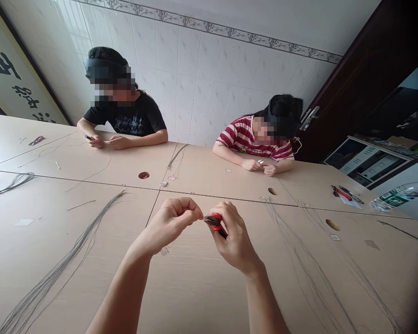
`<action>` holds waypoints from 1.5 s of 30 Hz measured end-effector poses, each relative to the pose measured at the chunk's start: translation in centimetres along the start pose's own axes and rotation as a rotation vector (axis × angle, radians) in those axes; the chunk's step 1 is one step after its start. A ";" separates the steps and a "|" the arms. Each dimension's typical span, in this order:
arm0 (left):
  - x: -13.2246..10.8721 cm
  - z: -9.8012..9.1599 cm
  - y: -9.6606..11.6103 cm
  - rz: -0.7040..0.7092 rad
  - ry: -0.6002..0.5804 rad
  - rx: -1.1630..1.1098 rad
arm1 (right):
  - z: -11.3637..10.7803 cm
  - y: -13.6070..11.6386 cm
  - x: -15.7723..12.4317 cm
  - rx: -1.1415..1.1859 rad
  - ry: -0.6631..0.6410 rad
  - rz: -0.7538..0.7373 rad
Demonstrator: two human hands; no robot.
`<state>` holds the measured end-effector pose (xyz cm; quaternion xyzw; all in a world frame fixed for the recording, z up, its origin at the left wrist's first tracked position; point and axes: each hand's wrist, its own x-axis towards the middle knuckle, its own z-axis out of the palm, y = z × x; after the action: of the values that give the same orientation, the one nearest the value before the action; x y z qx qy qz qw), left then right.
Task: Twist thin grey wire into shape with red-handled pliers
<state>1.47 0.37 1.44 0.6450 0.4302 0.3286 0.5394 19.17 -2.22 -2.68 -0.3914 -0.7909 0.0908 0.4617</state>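
Observation:
My right hand (235, 236) is wrapped round a pair of pliers (215, 221) with red-and-black handles and dark jaws. The jaws point left, right up against the fingertips of my left hand (174, 220). Thumb and forefinger of the left hand are pinched together; what lies between them is too small to make out. Both hands are held above the middle of the table. Below the left wrist, a small bit of clear scrap (165, 251) lies on the tabletop.
Bundles of thin grey wire lie left (80, 246) and right (310, 260) on the table (202, 287). Two people sit opposite, hands on small items. At the right stand a water bottle (400, 195) and red-handled pliers (337, 191). Cable holes (333, 225) pierce the top.

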 end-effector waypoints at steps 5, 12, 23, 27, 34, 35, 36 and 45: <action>-0.1 0.0 0.1 0.010 0.013 0.015 | 0.0 -0.1 0.1 -0.022 0.003 -0.003; 0.0 0.1 0.2 -0.015 0.045 -0.017 | 0.4 0.1 0.1 -0.027 0.034 0.004; 1.4 0.5 -1.1 -0.054 0.346 -0.219 | 1.8 0.4 0.0 -0.214 0.108 0.324; 1.7 0.9 -1.5 -0.027 0.345 -0.242 | 2.6 0.4 -0.1 -0.246 0.061 0.347; 1.8 1.9 -1.3 0.011 0.411 -0.234 | 2.7 0.1 0.1 -0.260 0.049 0.389; 1.8 2.0 -1.3 0.020 0.415 -0.228 | 2.7 0.1 0.1 -0.261 0.051 0.392; 1.8 2.1 -1.3 0.027 0.411 -0.223 | 2.7 0.1 0.1 -0.261 0.055 0.393; 2.0 3.3 -1.1 0.077 0.382 -0.220 | 2.5 0.0 0.3 -0.251 0.110 0.383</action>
<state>4.97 0.87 -0.42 0.5241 0.4613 0.5101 0.5022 17.08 -1.43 -3.87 -0.5932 -0.6807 0.0560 0.4261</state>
